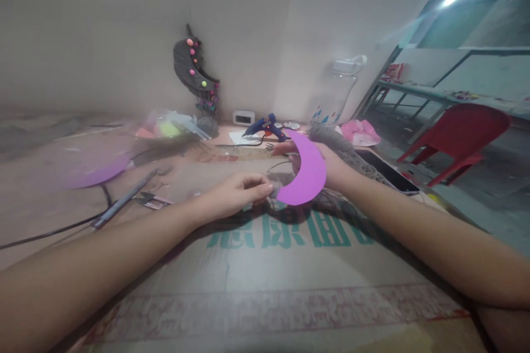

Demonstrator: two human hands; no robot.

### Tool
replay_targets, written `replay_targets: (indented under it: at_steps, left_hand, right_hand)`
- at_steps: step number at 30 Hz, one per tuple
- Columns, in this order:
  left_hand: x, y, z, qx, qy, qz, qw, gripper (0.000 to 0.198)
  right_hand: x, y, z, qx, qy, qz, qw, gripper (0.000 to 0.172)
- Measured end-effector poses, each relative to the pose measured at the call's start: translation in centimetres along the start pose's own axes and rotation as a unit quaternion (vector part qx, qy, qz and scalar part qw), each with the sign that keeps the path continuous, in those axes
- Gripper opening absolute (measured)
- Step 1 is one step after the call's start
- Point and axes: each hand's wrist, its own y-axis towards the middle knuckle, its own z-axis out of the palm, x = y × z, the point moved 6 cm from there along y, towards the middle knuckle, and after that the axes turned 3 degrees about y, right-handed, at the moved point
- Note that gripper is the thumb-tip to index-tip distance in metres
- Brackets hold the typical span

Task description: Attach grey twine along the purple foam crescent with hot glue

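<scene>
Head view, one worktop in use, items as follows. Purple crescent cutout (312,176): one, raised above printed cardboard (248,276), in front of the person, its points to the left. Right hand (334,168): behind the crescent, grasping it, fingers partly hidden. Left hand (240,194): at the crescent's lower tip, thumb and forefinger pinched on what looks like gray yarn (275,191); the exact grip is blurred. Beyond the hands: blue hot-glue gun (265,126); white digital clock (244,117); clear bottle (337,96), white lid. Against the wall: gray crescent ornament (182,69), studded with small colored balls. Right of the right hand: black-screened smartphone (387,171); pink bag (361,132), crumpled. Far right, on the floor: red plastic chair (464,132).
</scene>
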Motion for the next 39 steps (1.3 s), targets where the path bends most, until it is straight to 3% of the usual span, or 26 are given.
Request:
replay_targets:
  at_steps: [4,7,11,15,21,24,30,33,39]
  left_hand:
    - [0.2,0.1,-0.4,-0.026,-0.022,0.000,0.999,0.037]
    - [0.2,0.1,-0.6,-0.036,-0.031,-0.014,0.999,0.037]
    - [0.4,0.2,-0.7,-0.058,-0.033,-0.028,0.997,0.035]
    - [0.5,0.2,-0.7,-0.064,-0.032,-0.012,0.997,0.035]
    - [0.4,0.2,-0.6,-0.054,-0.026,-0.001,0.998,0.034]
    - [0.1,0.2,-0.6,-0.051,-0.028,0.000,0.998,0.034]
    - [-0.1,0.2,-0.6,-0.053,-0.038,0.011,0.998,0.033]
    - [0.1,0.2,-0.7,-0.056,-0.035,0.019,0.998,0.033]
    - [0.4,0.2,-0.8,-0.065,-0.019,0.005,0.998,0.033]
  right_hand:
    - [-0.8,-0.8,2.9,0.018,0.152,0.062,0.986,0.033]
    - [-1.6,-1.3,3.4,-0.011,0.213,0.114,0.970,0.032]
    - [-2.4,-1.9,3.2,-0.035,0.174,0.170,0.969,0.025]
    - [-1.9,-2.0,2.8,-0.052,0.130,0.177,0.974,0.016]
    - [-1.8,-1.9,2.7,-0.080,0.136,0.196,0.968,0.019]
    - [-2.3,-1.9,2.8,-0.070,0.190,0.200,0.959,0.026]
    - [-2.8,-2.4,4.3,0.001,0.339,0.236,0.911,0.041]
    - [-3.1,-2.6,4.6,0.002,0.318,0.254,0.913,0.046]
    - [-3.1,-2.4,4.3,0.002,0.230,0.233,0.945,0.025]
